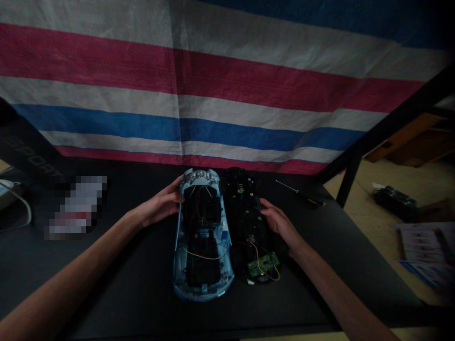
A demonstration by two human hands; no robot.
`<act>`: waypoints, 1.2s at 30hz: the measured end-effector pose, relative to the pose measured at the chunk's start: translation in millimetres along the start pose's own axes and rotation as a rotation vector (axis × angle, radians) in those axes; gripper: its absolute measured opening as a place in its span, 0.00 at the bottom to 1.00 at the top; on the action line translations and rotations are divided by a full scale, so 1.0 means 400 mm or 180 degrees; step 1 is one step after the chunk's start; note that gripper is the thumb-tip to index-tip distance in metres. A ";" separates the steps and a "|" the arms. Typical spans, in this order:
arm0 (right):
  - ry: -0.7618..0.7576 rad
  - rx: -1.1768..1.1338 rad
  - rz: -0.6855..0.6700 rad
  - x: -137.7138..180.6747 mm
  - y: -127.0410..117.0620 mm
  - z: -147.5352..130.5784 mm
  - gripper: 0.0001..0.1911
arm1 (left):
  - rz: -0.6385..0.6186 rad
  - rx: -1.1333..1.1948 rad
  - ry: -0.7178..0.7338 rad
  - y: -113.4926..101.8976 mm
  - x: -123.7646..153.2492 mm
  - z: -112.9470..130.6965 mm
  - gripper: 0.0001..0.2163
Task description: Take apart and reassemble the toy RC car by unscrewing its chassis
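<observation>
A light-blue toy car body shell (204, 289) lies upside down on the black table, its wired inside facing up. My left hand (161, 203) grips its left edge near the far end. Right beside the shell is the black toy car chassis (243, 213), with a green circuit board (263, 264) and a yellow wire at its near end. My right hand (279, 220) holds the chassis by its right side, fingers bent against the edge. The fingertips of both hands are partly hidden behind the parts.
A screwdriver (300, 193) with a black and yellow handle lies right of the chassis. At left are a blurred-out item (78, 206) and a white device with a cable (10, 194). A striped sheet (213, 94) hangs behind the table. Another dark object (394, 201) lies on the floor.
</observation>
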State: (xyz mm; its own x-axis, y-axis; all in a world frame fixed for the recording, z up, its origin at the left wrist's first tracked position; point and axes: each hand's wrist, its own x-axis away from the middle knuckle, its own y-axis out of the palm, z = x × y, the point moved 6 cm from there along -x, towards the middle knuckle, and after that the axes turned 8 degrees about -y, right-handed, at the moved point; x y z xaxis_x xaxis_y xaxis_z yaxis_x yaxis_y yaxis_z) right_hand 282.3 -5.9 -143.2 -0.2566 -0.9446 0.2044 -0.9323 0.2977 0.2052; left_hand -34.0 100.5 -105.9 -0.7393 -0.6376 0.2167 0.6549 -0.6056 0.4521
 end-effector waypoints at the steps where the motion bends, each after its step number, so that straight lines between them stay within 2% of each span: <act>1: -0.0003 0.0005 -0.0025 0.000 0.001 0.000 0.25 | 0.0002 0.0000 -0.0002 -0.001 0.000 0.000 0.35; 6: -0.0012 0.0067 -0.0154 0.002 0.008 -0.006 0.24 | -0.0008 -0.0032 0.0015 0.001 0.000 0.000 0.34; 25: 0.0030 0.0068 -0.0186 0.007 0.006 -0.008 0.24 | -0.0041 0.0033 0.0050 0.003 -0.001 0.000 0.33; 31: 0.0116 -0.0038 0.0119 0.007 -0.005 -0.003 0.25 | 0.0066 0.0028 -0.0015 -0.001 -0.001 -0.002 0.35; 36: 0.0073 0.0068 -0.0040 0.006 -0.004 -0.001 0.26 | 0.0053 0.0021 -0.0034 0.000 -0.001 -0.003 0.35</act>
State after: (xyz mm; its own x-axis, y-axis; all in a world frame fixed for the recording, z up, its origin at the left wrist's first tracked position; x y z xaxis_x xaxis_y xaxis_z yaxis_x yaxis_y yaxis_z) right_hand 283.2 -8.5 -142.8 -0.2391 -0.9449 0.2238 -0.9408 0.2825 0.1874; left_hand -33.7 100.2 -107.0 -0.7300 -0.6424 0.2335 0.6660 -0.5918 0.4540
